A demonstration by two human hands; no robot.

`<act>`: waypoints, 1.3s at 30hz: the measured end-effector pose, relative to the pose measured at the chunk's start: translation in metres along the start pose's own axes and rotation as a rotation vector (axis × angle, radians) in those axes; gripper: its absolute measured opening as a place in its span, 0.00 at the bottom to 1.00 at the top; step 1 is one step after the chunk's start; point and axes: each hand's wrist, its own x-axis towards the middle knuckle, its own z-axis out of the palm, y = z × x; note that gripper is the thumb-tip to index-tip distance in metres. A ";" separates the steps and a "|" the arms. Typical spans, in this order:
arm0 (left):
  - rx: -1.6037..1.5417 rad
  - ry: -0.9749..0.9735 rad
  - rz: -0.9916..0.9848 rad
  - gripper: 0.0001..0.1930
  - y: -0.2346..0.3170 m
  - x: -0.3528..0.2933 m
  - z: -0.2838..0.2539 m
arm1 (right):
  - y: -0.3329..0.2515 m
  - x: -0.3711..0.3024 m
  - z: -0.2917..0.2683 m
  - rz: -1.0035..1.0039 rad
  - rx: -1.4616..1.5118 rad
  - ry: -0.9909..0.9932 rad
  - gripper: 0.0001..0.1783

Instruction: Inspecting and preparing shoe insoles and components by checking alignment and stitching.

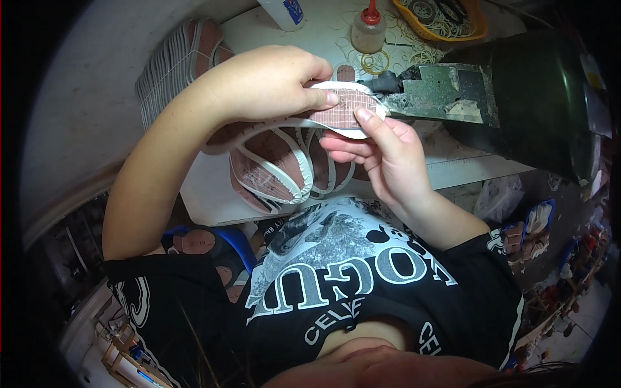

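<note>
Both of my hands hold one shoe insole (345,116), pinkish brown with a faint grid and a white rim. My left hand (278,84) reaches over it from the left, thumb pressed on the top face. At the rounded end, my right hand (391,145) pinches the edge, with its thumb on top and fingers underneath. That end is right by the tip of a green machine arm (446,94); I cannot tell whether they touch. Several more white-rimmed insoles (275,165) lie in a loose pile below my hands, partly covered by the held one.
A tied stack of insoles (165,74) stands at the left on the white table (204,191). At the back are a white container (283,14), a red-capped bottle (369,33) and a yellow basket (414,19) of thin bands. The dark machine body (527,97) fills the right side.
</note>
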 end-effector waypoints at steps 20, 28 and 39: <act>-1.061 0.010 -0.442 0.23 0.036 -0.015 0.057 | -0.036 -0.020 -0.025 0.205 -0.344 -0.219 0.14; -1.026 0.119 -0.387 0.26 0.017 -0.004 0.053 | -0.042 -0.062 -0.062 0.086 -0.587 -0.106 0.11; -1.248 0.636 0.052 0.20 -0.024 -0.048 0.057 | -0.011 -0.029 -0.014 -0.113 -0.457 -0.083 0.12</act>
